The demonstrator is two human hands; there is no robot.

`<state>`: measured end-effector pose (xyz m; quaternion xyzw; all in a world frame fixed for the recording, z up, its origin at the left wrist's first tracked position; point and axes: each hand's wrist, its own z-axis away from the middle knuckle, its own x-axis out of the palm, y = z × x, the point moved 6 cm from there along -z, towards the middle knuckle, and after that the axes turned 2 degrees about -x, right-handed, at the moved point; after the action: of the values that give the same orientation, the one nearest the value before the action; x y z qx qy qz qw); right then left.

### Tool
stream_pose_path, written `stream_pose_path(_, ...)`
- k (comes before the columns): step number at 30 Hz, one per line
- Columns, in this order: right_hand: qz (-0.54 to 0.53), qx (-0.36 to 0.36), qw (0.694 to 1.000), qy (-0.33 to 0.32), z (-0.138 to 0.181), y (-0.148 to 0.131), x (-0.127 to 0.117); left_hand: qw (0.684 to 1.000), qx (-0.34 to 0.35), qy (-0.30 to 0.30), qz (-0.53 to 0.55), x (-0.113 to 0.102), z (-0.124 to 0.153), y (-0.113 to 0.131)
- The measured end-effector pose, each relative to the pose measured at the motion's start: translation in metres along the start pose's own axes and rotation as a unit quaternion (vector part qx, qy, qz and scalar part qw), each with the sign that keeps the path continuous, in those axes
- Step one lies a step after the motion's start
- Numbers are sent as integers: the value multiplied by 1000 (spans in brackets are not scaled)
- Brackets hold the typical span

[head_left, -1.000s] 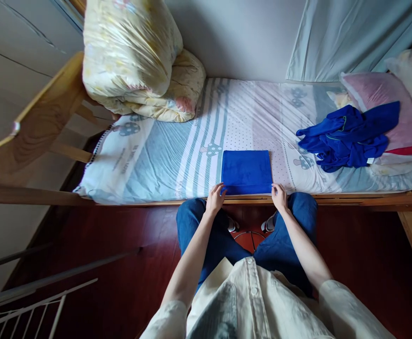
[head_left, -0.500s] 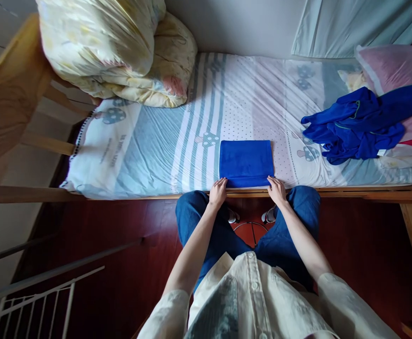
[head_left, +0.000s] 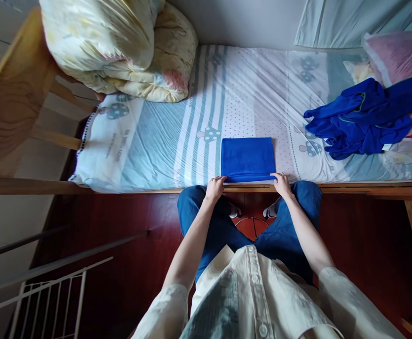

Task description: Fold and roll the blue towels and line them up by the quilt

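A folded blue towel (head_left: pixel 248 158) lies flat on the striped bed sheet (head_left: pixel 178 136) by the bed's near edge. My left hand (head_left: pixel 215 188) grips the towel's near left corner. At the near right corner my right hand (head_left: pixel 281 183) does the same, fingers curled onto the edge. Both hands rest against the wooden bed rail (head_left: pixel 350 188). A heap of crumpled blue clothes (head_left: pixel 363 120) sits on the bed to the right, apart from both hands.
A rolled yellow quilt (head_left: pixel 121 47) fills the bed's left end by the wooden footboard (head_left: pixel 11 103). Pink and white pillows (head_left: pixel 392 56) lie at the right end. Below are a dark red floor (head_left: pixel 121 245) and a white metal rack (head_left: pixel 51 301) at bottom left.
The view has shifted slightly, so the bed sits higher in the picture. My hands stay at the towel's near corners, now closed more on its edge.
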<state>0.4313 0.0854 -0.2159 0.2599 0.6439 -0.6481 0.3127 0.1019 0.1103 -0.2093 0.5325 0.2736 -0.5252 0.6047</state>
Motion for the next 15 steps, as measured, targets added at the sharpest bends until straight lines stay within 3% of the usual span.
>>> stream_pose_path(5,-41,42,998,-11,8,7,-8,993,-30,8,115,-3,11,-5)
stream_pose_path(15,-221,105,965,98,-2,18,-4,956,-137,96,243,-7,0,-16)
